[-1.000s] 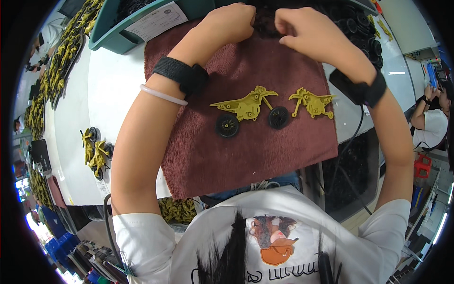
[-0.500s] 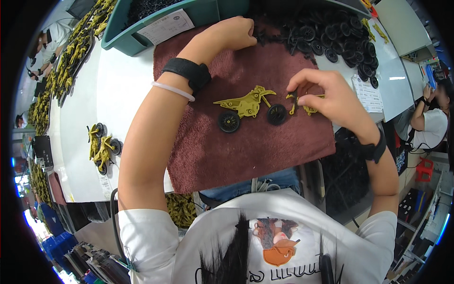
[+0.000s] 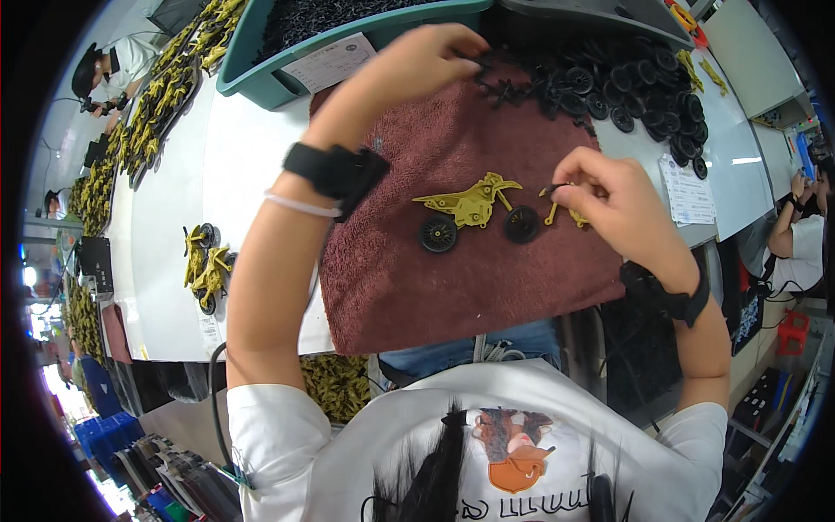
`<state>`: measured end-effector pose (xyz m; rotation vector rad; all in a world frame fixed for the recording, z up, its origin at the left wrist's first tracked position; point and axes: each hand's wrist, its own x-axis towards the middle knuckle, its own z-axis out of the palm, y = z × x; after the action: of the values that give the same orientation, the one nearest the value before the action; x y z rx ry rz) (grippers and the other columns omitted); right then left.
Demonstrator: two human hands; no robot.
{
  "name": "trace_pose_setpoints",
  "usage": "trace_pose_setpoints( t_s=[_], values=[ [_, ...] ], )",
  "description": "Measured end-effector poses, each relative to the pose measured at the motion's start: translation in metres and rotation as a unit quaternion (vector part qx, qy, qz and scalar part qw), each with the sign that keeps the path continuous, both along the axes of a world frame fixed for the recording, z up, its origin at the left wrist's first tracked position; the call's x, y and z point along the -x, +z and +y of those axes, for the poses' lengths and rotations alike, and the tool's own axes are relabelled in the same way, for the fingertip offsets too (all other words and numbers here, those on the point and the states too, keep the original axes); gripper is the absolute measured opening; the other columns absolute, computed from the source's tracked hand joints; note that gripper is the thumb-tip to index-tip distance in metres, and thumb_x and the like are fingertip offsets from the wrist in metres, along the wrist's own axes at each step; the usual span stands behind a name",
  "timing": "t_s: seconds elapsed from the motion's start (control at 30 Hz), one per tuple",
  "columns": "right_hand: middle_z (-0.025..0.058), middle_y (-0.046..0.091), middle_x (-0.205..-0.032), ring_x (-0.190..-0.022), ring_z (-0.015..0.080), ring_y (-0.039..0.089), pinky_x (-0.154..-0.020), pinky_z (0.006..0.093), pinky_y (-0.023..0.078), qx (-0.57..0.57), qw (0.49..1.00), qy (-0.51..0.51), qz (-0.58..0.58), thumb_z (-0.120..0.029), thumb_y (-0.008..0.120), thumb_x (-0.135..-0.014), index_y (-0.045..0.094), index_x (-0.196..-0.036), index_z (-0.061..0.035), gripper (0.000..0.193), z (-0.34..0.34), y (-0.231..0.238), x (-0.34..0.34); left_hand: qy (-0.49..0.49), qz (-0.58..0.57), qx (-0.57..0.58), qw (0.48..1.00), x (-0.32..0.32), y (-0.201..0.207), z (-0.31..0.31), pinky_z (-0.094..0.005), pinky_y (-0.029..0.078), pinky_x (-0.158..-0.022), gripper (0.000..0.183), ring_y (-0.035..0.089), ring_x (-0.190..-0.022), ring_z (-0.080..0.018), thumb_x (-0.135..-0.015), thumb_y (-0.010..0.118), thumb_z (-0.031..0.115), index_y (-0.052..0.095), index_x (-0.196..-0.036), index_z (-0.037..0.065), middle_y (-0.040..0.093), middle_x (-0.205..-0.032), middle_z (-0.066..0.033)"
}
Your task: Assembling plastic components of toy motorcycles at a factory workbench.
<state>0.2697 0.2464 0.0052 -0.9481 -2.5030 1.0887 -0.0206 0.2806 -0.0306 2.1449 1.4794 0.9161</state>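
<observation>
A yellow-green toy motorcycle body half lies on the brown-red cloth, with a black wheel at its rear and another at its front. To its right, my right hand pinches a small dark part between thumb and fingers. Under that hand another yellow-green piece shows in part; whether the fingers touch it is hidden. At the cloth's far edge my left hand has thumb and forefinger apart, slightly blurred, beside small black parts.
A teal bin of black pieces stands at the back left. Black wheels are heaped at the back right, near a paper slip. Assembled toy motorcycles lie on the left of the white table; other people sit farther off.
My left hand has opened its thumb and forefinger and lifted slightly at the black parts. My right hand keeps its pinch beside the toy. The whole view has shifted a little.
</observation>
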Motion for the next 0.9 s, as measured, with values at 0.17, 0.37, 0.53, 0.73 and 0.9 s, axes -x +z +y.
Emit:
trace_pose_setpoints(
  t_s=[0.17,0.37,0.53,0.73,0.9],
  values=[
    [0.0052,0.052,-0.052,-0.046,0.0114,0.043,-0.049,0.0288,0.034,0.010,0.998,-0.055,0.027,-0.015,0.066,-0.085,0.060,-0.085,-0.0002,0.015,0.008,0.001,-0.018,0.151,0.022,0.144,0.978,0.065,0.017,-0.032,-0.0307,0.049,-0.086,0.026,0.063,-0.094,-0.0185,-0.091,0.055,0.009,0.064,-0.114,0.001,0.068,-0.105,-0.0114],
    [0.0029,0.045,-0.052,-0.048,0.0106,0.041,-0.049,0.0288,0.033,0.000,0.999,-0.028,0.019,-0.012,0.068,-0.082,0.061,-0.079,0.0006,0.015,0.006,0.002,-0.010,0.140,0.225,0.019,0.964,0.042,-0.015,-0.040,-0.0382,0.046,-0.092,0.036,0.059,-0.107,-0.0322,-0.091,0.055,0.013,0.057,-0.127,0.011,0.061,-0.115,-0.0151],
    [0.0053,0.048,-0.059,-0.052,0.0111,0.042,-0.050,0.0291,0.034,-0.019,1.000,0.003,0.014,-0.012,0.069,-0.079,0.061,-0.079,0.0007,0.015,0.005,0.007,-0.010,0.128,0.364,0.010,0.923,0.014,-0.026,-0.015,-0.0407,0.047,-0.093,0.040,0.054,-0.112,-0.0338,-0.093,0.053,0.018,0.053,-0.132,0.012,0.054,-0.123,-0.0144],
    [0.0069,0.052,-0.064,-0.055,0.0120,0.046,-0.051,0.0274,0.035,0.028,1.000,-0.010,-0.008,-0.010,0.070,-0.077,0.061,-0.080,0.0011,0.015,0.005,0.010,-0.019,0.149,0.278,0.057,0.947,0.013,-0.035,-0.017,-0.0415,0.037,-0.106,0.047,0.043,-0.126,-0.0352,-0.094,0.053,0.031,0.048,-0.138,0.014,0.046,-0.134,-0.0156],
    [0.0088,0.058,-0.072,-0.061,0.0159,0.056,-0.056,0.0284,0.043,0.009,0.998,0.058,0.024,-0.011,0.069,-0.079,0.061,-0.082,0.0017,0.016,0.008,0.007,-0.013,0.124,0.245,0.074,0.959,-0.008,-0.026,-0.026,-0.0427,0.029,-0.111,0.053,0.033,-0.136,-0.0371,-0.096,0.049,0.040,0.043,-0.142,0.016,0.035,-0.147,-0.0194]
  ],
)
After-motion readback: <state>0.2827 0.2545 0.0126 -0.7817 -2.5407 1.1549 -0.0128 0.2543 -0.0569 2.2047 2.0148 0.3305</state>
